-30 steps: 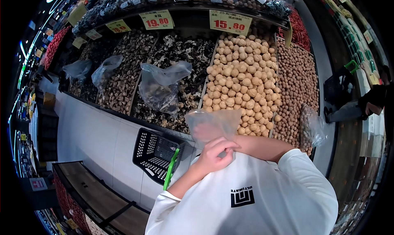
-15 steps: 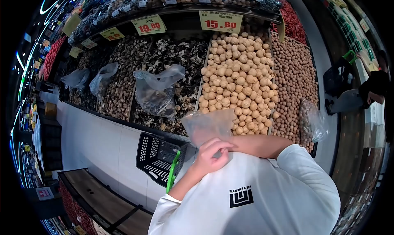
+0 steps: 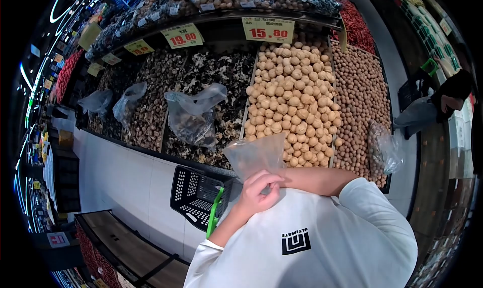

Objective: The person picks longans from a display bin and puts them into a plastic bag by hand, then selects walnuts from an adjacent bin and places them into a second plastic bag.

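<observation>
A clear plastic bag (image 3: 259, 150) stands up in front of my chest, at the near edge of the walnut bin. My left hand (image 3: 260, 191) is closed at the bag's lower edge, its fingers curled and pinching there. My right forearm crosses from the right, and my right hand (image 3: 249, 167) shows only as a pinkish blur through the bag, its fingers hidden. Pale walnuts (image 3: 289, 102) fill the bin beyond. Beside my left forearm is a black basket (image 3: 193, 197) with a green handle.
Left of the walnuts are bins of black fungus (image 3: 226, 69) and dried mushrooms (image 3: 151, 97), with plastic bags (image 3: 191, 122) on top. Smaller brown nuts (image 3: 359, 92) lie on the right. A low wooden-topped stand (image 3: 126, 243) is at lower left. Another person (image 3: 427, 109) stands far right.
The view has shifted slightly, with the basket appearing a little further right. The person at far right has moved more into view. My hands keep nearly the same pose at the bag.
</observation>
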Motion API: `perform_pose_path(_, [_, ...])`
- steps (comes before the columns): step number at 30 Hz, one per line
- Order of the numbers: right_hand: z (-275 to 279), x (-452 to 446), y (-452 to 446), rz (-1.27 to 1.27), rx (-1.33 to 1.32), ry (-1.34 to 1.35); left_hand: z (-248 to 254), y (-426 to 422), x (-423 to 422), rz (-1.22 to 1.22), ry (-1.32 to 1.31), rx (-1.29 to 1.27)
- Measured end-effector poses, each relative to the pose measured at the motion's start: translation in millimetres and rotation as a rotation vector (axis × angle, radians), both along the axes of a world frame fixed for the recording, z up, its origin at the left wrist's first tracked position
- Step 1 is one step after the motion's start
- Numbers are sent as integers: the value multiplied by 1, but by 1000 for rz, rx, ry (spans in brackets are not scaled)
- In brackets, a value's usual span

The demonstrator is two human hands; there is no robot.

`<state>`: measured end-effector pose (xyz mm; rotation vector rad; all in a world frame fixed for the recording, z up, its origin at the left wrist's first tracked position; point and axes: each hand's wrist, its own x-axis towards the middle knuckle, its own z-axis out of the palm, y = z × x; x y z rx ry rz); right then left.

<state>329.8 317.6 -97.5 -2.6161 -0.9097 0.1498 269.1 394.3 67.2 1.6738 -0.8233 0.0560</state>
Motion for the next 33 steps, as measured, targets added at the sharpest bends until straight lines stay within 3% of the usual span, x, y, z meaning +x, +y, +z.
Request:
perform_pose_path(7, [0, 4, -5, 3, 104, 22, 2, 2, -1, 14, -21, 10])
perform_pose_path(11, [7, 0, -29, 36, 417, 109, -4, 6, -1, 39, -13, -9])
perform_pose_path(13, [37, -16, -58, 32, 570, 243, -6, 8, 0, 72, -18, -20])
perform_pose_path(16, [127, -54, -123, -198, 589, 522, -6, 9, 1, 92, 11, -38])
perform_pose_path(18, [138, -69, -147, -305, 663, 571, -8, 9, 2, 92, 21, -48])
perform_pose_path(20, [138, -84, -166, -615, 747, 513, -9, 8, 4, 89, 30, -58])
perform_pose_path(21, [133, -89, -174, -619, 745, 515, -10, 7, 4, 82, 33, -61])
perform_pose_path(23, [111, -96, -184, -718, 365, 278, -10, 5, 5, 70, 40, -66])
perform_pose_path(24, [100, -96, -185, -722, 363, 279, -10, 3, 6, 73, 29, -76])
perform_pose_path(26, [80, -95, -184, -542, 265, 5, -10, 1, 7, 75, 20, -85])
perform_pose_path(30, [63, -97, -175, -572, 188, -58, -9, 4, 7, 56, 17, -73])
perform_pose_path(33, [63, -100, -172, -607, 289, -132, -9, 7, 7, 49, 15, -58])
